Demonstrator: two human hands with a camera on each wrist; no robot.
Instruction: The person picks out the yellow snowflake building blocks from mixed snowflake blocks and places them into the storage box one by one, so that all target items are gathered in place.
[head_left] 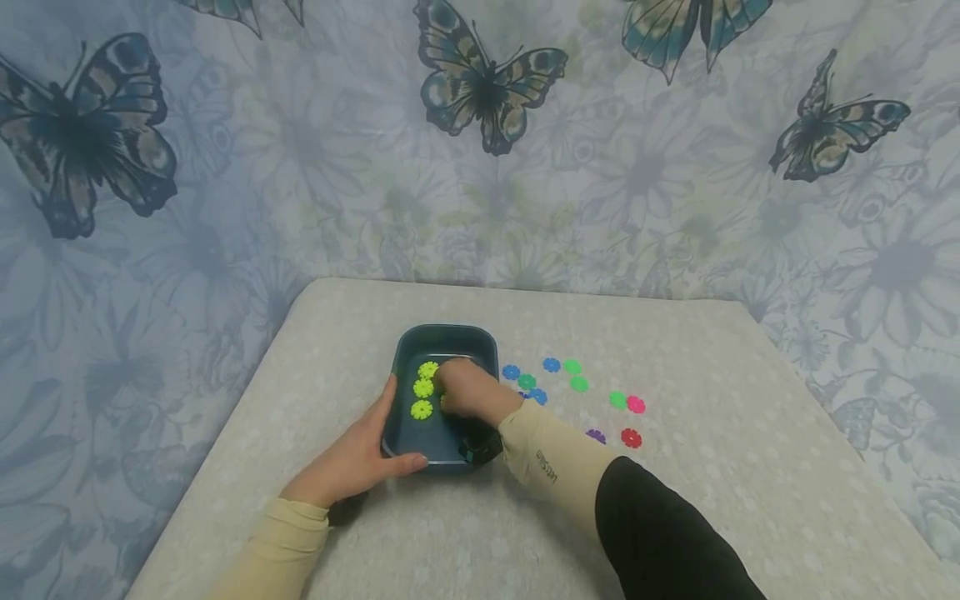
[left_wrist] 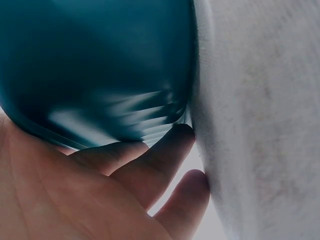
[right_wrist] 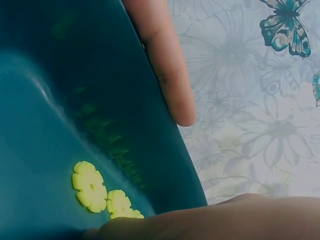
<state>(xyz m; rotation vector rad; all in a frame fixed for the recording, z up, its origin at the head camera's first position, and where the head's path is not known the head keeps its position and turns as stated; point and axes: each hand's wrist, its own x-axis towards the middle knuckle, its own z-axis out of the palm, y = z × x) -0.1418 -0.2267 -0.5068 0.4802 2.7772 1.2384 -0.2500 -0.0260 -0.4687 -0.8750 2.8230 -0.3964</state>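
Note:
My left hand (head_left: 360,446) holds a dark teal tray (head_left: 401,442) at its near left corner, thumb along the near rim and fingers against the left side. In the left wrist view, fingers (left_wrist: 155,165) lie along the outer wall. My right hand (head_left: 472,392) reaches down inside the tray, fingers curled, with a yellow edge (head_left: 444,402) showing at the fingertips. Beside it, yellow notched flower-shaped discs lie in a column, the nearest disc (head_left: 422,410) towards me. The right wrist view shows a yellow disc (right_wrist: 90,186) on the tray floor, another partly behind the hand.
Right of the tray, loose discs lie scattered on the pale patterned tablecloth (head_left: 712,500): a blue disc (head_left: 552,365), a green disc (head_left: 579,384), a pink disc (head_left: 636,404), a red disc (head_left: 632,438) and a purple disc (head_left: 596,436) among them. Behind stands a butterfly-patterned wall (head_left: 337,192).

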